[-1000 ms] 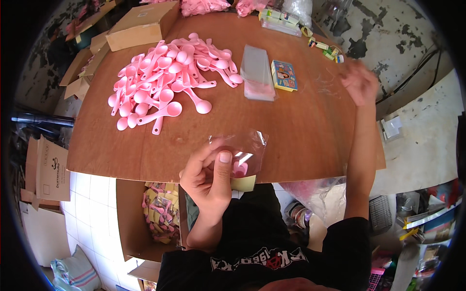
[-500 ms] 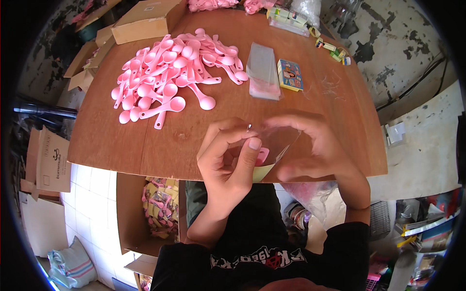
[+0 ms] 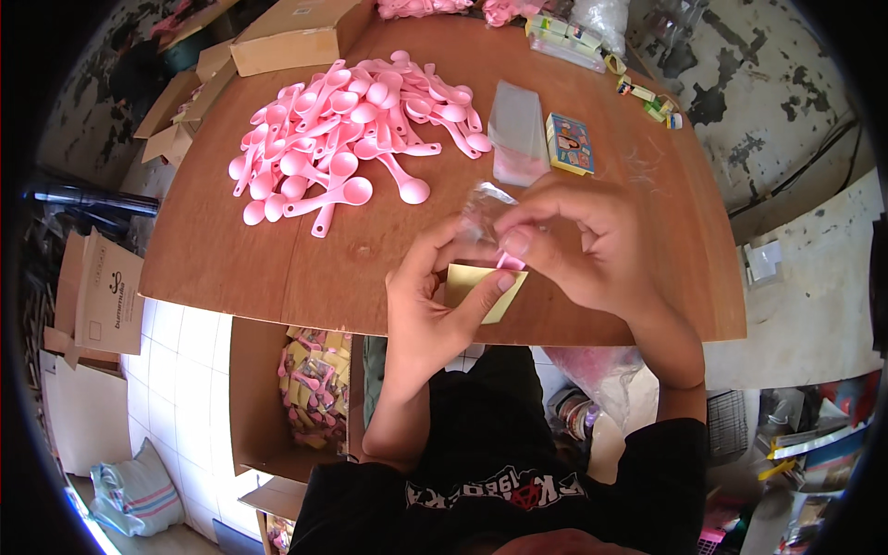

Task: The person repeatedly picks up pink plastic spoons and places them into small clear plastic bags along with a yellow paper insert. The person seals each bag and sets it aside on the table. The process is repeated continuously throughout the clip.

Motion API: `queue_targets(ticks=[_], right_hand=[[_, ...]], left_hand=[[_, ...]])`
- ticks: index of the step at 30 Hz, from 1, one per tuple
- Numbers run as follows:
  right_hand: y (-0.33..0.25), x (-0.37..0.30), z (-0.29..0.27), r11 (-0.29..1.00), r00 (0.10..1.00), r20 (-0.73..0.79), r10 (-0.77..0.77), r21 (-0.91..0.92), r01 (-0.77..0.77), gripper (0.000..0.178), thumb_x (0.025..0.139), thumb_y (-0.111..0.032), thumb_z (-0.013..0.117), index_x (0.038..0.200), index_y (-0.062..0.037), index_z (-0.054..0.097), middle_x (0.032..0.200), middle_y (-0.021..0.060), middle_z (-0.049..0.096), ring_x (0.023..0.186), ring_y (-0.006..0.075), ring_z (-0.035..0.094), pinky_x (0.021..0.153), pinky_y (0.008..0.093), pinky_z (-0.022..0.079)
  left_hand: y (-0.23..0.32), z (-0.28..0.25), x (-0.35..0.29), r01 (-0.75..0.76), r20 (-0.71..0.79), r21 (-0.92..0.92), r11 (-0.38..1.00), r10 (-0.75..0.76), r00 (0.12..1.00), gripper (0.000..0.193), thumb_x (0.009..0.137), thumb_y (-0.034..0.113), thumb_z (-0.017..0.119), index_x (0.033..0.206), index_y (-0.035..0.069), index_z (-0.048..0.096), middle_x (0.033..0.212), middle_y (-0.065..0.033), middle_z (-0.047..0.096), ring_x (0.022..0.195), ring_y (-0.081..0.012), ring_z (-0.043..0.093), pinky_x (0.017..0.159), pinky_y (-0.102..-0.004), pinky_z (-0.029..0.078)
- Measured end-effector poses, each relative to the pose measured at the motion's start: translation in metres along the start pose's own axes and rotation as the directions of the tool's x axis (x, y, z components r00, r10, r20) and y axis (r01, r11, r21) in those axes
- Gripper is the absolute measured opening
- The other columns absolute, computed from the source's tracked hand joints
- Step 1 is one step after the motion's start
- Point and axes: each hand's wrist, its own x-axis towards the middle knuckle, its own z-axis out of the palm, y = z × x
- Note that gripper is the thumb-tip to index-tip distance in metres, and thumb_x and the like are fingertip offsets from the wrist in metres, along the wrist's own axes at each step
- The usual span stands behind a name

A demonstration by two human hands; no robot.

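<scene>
Yellow card (image 3: 470,278), head view: positioned above the near edge of the worktop (image 3: 231,264), between the two hands. Left hand (image 3: 427,301) is partly curled and grips the card, thumb across its face and fingers behind. Right hand (image 3: 587,240) is bent with thumb and fingertips nearly together at a clear plastic film (image 3: 486,211) and a pink plastic piece (image 3: 510,263) at the card's top edge; whether it grips one or both cannot be told. Film rises between the hands, crumpled and shiny. Ahead and left of the left hand lies a heap of pink spoons (image 3: 338,139). Just beyond the right hand lie a stack of clear sleeves (image 3: 518,129) and, beside it, a small blue-and-yellow box (image 3: 570,143). Left of the left forearm, below worktop level, stands a carton (image 3: 254,398) containing yellow and pink items.
</scene>
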Motion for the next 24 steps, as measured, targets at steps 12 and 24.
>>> queue_targets(ticks=[12,24], right_hand=[[0.041,-0.017,0.021,0.806,0.892,0.105,0.44,0.391,-0.444,0.021,0.094,-0.008,0.066,0.111,0.0044,0.065,0.102,0.0075,0.068,0.09,0.0107,0.066,0.075,0.024,0.053],[0.063,-0.027,0.028,0.786,0.906,0.023,0.422,0.489,-0.379,0.018,0.093,-0.008,0.068,0.107,0.0036,0.069,0.093,0.0072,0.071,0.076,0.0089,0.065,0.068,0.0227,0.054]], left_hand=[[-0.014,-0.01,-0.002,0.202,-0.134,-0.211,0.956,-0.233,0.963,0.041,0.089,-0.003,0.068,0.126,-0.005,0.051,0.101,-0.0141,0.071,0.091,-0.0141,0.068,0.075,-0.0258,0.055],[-0.026,-0.03,-0.001,0.188,-0.221,-0.245,0.951,-0.244,0.944,0.018,0.094,0.003,0.065,0.11,-0.006,0.067,0.096,-0.0112,0.073,0.084,-0.0115,0.067,0.075,-0.0243,0.053]])
